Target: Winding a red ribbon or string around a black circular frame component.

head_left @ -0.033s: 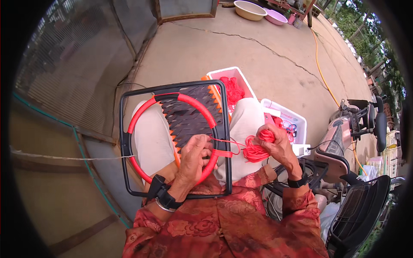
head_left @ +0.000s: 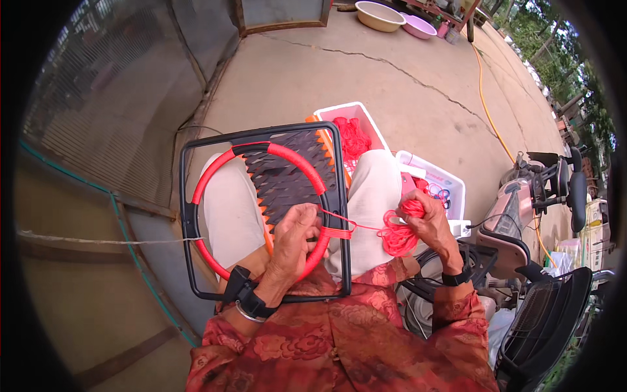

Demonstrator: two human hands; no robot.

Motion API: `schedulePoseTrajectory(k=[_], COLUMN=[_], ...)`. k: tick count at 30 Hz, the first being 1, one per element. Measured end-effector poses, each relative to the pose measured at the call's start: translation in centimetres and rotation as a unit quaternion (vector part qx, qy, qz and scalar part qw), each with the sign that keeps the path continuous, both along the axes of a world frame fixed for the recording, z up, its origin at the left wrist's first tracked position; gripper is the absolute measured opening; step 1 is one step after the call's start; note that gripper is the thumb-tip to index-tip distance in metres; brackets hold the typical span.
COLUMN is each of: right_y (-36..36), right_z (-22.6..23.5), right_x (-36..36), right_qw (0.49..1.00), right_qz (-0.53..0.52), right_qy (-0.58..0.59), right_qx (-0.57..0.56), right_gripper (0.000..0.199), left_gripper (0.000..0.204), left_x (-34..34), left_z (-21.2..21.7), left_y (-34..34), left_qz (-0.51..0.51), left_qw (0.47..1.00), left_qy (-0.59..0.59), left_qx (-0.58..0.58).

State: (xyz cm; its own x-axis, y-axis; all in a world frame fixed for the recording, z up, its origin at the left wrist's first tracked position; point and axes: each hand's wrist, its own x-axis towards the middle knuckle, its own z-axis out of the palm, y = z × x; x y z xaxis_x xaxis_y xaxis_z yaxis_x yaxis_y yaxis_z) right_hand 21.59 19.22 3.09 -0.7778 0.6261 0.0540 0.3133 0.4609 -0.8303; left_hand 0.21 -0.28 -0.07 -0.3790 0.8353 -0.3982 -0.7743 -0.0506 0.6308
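Grip the soft, light-looking red cord bundle (head_left: 400, 240) high, as in the curled right hand (head_left: 430, 223), with left hand (head_left: 294, 240) half-closed inside the black frame (head_left: 337, 194)'s right edge, perhaps pinching cord

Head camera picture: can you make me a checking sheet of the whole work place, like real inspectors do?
Surface: tan floor, cracked.
Work things: black frame around a ring mostly wrapped red; red cord bundle.
Clutter: two white bins, tan basin, pink basin.
Hands: left hand at the ring, grip unclear; right hand grasps the red cord bundle.
Cables: orange cable or hose along the floor.
Surroundings: panelled wall left; trees upper right.
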Motion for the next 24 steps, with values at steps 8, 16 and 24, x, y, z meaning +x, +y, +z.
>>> schedulePoseTrajectory(k=[8,16,24], right_y=[2.1,-5.4,-5.8], right_z=[-4.9,0.1,0.8], right_x=[5.5,-3.6,-3.6], right_qw=[0.949,0.981,0.897], right_qz=[-0.181,-0.049,0.034], right_qy=[-0.198,-0.053,-0.13], right_qx=[0.168,-0.18,-0.421], right_gripper=[0.021,0.025,0.034], left_gripper=[0.027,0.02,0.026], left_x=[0.8,0.5,-0.4], left_z=[-1.0,-1.2,-0.7], left_y=[0.8,0.6,0.5], left_qz=[-0.034,-0.039,-0.161], left_qw=[0.999,0.998,0.987], left_qy=[0.003,-0.013,-0.021], left_qx=[-0.008,-0.039,0.003])
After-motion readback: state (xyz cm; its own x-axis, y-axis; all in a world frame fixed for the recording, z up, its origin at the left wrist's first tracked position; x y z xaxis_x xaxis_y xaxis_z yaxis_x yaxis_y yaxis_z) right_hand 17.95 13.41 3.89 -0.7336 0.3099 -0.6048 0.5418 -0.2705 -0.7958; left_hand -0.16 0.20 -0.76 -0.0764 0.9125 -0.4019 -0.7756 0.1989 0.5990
